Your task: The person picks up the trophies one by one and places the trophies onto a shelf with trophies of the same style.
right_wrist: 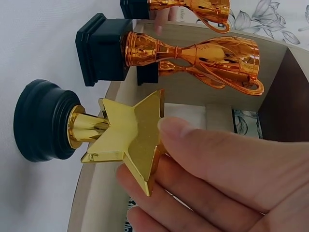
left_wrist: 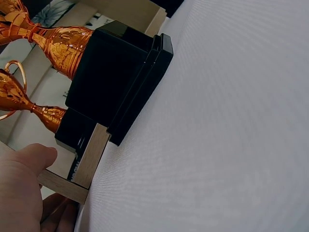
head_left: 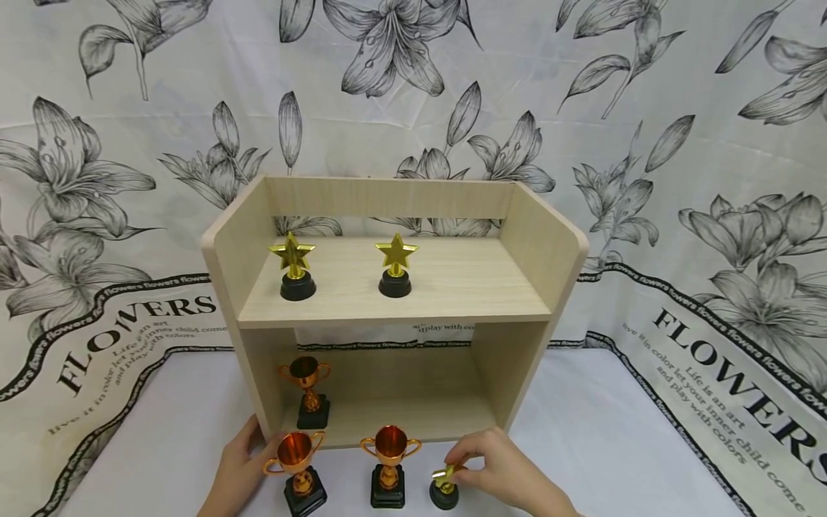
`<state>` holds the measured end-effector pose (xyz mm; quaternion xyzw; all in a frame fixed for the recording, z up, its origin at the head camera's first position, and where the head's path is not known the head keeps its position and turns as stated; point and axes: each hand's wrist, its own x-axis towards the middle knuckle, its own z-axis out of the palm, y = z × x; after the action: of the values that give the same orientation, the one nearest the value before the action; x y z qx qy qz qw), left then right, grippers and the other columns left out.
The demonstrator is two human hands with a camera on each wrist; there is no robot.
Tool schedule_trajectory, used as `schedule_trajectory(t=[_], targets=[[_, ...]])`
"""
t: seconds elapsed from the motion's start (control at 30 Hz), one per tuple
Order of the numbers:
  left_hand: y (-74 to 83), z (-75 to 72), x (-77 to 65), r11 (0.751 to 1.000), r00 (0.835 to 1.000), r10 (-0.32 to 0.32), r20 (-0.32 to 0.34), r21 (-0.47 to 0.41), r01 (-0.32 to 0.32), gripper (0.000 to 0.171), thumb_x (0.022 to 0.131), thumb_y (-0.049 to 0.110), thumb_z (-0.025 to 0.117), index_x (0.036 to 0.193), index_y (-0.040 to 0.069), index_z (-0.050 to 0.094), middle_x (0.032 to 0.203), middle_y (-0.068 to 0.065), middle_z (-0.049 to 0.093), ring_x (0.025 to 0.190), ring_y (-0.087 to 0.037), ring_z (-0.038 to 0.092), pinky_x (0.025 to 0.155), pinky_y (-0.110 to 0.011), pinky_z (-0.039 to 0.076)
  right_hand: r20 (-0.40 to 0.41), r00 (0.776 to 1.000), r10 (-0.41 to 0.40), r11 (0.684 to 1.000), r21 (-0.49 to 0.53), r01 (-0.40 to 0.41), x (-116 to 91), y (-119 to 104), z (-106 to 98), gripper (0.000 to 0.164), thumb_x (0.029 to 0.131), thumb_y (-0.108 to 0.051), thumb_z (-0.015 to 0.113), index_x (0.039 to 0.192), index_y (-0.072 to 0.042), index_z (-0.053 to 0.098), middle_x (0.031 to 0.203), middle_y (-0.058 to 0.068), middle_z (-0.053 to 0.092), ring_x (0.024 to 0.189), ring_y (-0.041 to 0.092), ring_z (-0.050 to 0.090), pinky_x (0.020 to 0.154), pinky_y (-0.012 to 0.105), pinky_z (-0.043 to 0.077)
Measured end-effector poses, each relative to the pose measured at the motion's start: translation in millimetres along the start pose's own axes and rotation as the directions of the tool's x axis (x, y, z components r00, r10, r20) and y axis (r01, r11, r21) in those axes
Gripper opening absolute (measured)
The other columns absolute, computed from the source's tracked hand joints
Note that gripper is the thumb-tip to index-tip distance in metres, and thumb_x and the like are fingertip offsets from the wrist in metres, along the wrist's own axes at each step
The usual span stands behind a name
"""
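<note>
The right hand (head_left: pixel 510 470) pinches the gold star trophy (head_left: pixel 444 485) by its star, the round black base standing on the table just below the fingers. The left hand (head_left: pixel 240 470) rests relaxed against the shelf's (head_left: pixel 413 294) lower front corner, beside a copper cup (head_left: pixel 298 470).

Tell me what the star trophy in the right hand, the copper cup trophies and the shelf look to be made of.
Star trophy: likely plastic with shiny metallic gold coating, given its mirror glints and seam edges; black glossy round base.
Cup trophies: probably plastic plated copper-orange, highly reflective, on black square bases.
Shelf: pale wood-grain board, matte, probably laminate.
</note>
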<state>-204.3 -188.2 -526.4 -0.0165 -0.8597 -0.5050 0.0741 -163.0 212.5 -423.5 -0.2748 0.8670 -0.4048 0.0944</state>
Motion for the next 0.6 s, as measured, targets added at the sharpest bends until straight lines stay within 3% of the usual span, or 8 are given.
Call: schedule_trajectory(t=[0.6], targets=[[0.0, 0.4, -0.1, 1.000, 1.000, 0.013, -0.003, 0.002, -0.013, 0.062, 0.092, 0.033, 0.060, 0.142, 0.004, 0.035, 0.134, -0.023, 0.049, 0.116, -0.038, 0.052, 0.095, -0.058, 0.040, 0.001, 1.000, -0.007, 1.000, -0.009, 0.007, 0.4, 0.9, 1.0, 0.007, 0.080, -0.011, 0.073, 0.087, -0.010, 0.073, 0.086, -0.007, 0.070, 0.079, 0.002, 0.062, 0.070, 0.023, 0.053]])
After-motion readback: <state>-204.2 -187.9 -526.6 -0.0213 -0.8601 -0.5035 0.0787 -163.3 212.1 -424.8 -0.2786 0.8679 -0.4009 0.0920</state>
